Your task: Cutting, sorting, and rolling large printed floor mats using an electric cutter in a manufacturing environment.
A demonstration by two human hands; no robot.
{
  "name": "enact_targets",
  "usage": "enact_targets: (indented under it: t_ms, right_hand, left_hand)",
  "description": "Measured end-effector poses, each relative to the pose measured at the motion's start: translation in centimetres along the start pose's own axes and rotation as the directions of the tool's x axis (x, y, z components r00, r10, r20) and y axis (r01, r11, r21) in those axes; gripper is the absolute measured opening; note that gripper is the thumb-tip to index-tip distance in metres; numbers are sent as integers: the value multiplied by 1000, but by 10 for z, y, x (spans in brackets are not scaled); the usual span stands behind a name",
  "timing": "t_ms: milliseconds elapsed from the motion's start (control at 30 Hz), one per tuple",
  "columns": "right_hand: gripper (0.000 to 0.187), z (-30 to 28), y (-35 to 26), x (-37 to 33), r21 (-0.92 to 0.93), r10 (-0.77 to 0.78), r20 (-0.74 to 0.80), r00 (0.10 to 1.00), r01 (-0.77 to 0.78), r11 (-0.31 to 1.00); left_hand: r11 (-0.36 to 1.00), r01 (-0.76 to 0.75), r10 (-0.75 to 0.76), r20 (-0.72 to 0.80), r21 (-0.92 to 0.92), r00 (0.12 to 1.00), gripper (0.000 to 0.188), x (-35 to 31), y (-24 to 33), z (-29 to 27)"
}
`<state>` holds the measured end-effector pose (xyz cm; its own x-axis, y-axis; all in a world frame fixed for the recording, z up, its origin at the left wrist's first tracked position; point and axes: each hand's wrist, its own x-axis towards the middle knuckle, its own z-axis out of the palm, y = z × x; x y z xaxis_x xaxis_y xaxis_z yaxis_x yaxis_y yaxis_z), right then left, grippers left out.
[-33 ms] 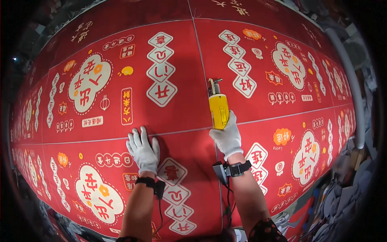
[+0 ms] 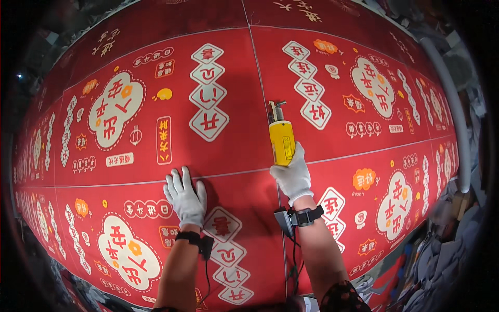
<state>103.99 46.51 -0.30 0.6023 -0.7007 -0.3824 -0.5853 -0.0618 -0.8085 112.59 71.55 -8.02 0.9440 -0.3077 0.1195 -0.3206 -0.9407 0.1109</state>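
Note:
My right hand (image 2: pixel 292 177), in a white glove, is wrapped round the yellow body of a handheld electric cutter (image 2: pixel 282 143). The cutter's metal head points away from me, on the pale lengthwise line (image 2: pixel 258 70) printed on a large red cloth (image 2: pixel 236 148). To the left, my gloved left hand (image 2: pixel 186 200) lies flat on the cloth with fingers spread, just below the pale crosswise line (image 2: pixel 130 183). It holds nothing. The cloth carries white, orange and yellow printed motifs. Whether the cutter's blade is in the cloth is too small to tell.
A long grey tube (image 2: pixel 451 112) runs along the cloth's right edge. Heaps of grey scraps (image 2: pixel 442 260) lie beyond it at the lower right. Dark cables (image 2: pixel 295 260) hang from the black wrist straps on both arms. A darker red stretch of cloth (image 2: pixel 192 14) lies at the far end.
The cloth's pattern and my left hand sit slightly lower in the picture. The cutter and my right hand keep their place in it, so the cutter is a little farther along the lengthwise line.

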Motion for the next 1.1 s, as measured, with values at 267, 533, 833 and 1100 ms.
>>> enact_targets:
  t_ms: [267, 533, 833, 1100]
  right_hand:
    - [77, 27, -18, 82, -147, 2, -69, 998, -12, 989]
    - [61, 7, -24, 84, 587, -322, 20, 947, 250, 770]
    - [68, -82, 37, -208, 753, 3, 200, 980, -155, 640]
    - [62, -19, 33, -522, 736, 161, 8, 987, -115, 668]
  left_hand:
    - [999, 33, -35, 73, 31, 997, 61, 3, 3, -9]
    - [999, 27, -24, 61, -45, 998, 63, 2, 3, -11]
    - [970, -27, 16, -49, -242, 999, 65, -2, -4, -1]
    - [720, -434, 530, 24, -542, 848, 55, -25, -136, -20]
